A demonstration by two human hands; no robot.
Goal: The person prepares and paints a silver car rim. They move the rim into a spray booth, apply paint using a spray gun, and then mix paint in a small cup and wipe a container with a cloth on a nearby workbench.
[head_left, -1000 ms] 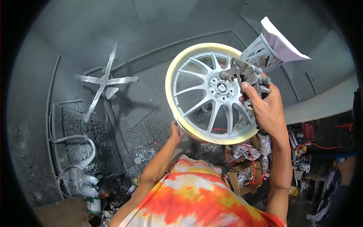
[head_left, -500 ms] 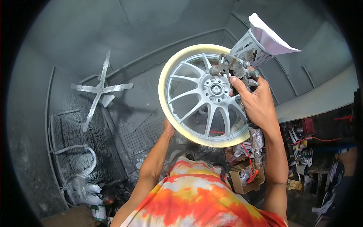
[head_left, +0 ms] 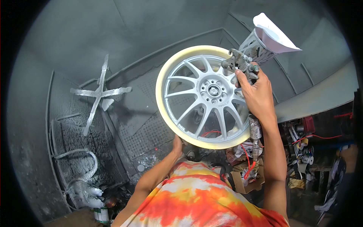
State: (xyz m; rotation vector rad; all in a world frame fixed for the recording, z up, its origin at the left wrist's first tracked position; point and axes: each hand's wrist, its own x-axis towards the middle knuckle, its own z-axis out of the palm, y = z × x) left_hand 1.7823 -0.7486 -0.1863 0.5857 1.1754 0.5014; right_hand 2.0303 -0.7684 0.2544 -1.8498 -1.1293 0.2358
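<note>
On the left, the cross-shaped stand (head_left: 100, 92) spreads four silver-grey arms in front of the grey wall (head_left: 28, 125). Between its right arm and the wheel (head_left: 214, 90) runs a broad gap, with textured grey floor (head_left: 141, 130) showing through. The wheel, silver-spoked with a pale yellow lip, sits mid-view, face toward the camera. The left hand (head_left: 177, 145) is at its lower-left edge; the fingers pass out of sight behind the lip, so I cannot tell whether they close on it. Well apart from it, the right hand (head_left: 258, 92) is clamped around a spray gun (head_left: 239, 60), which overlaps the wheel's upper-right edge in this view.

As for containers, a white-and-green can (head_left: 101, 214) stands low at left. Below the wheel's lower right, a cardboard box (head_left: 238, 182) holds crumpled pale wrapping, with a red hose (head_left: 248, 171) across it. Beside the gun, a paint-streaked cup (head_left: 257, 46) has a pinkish-white sheet (head_left: 278, 36) flaring from its mouth.
</note>
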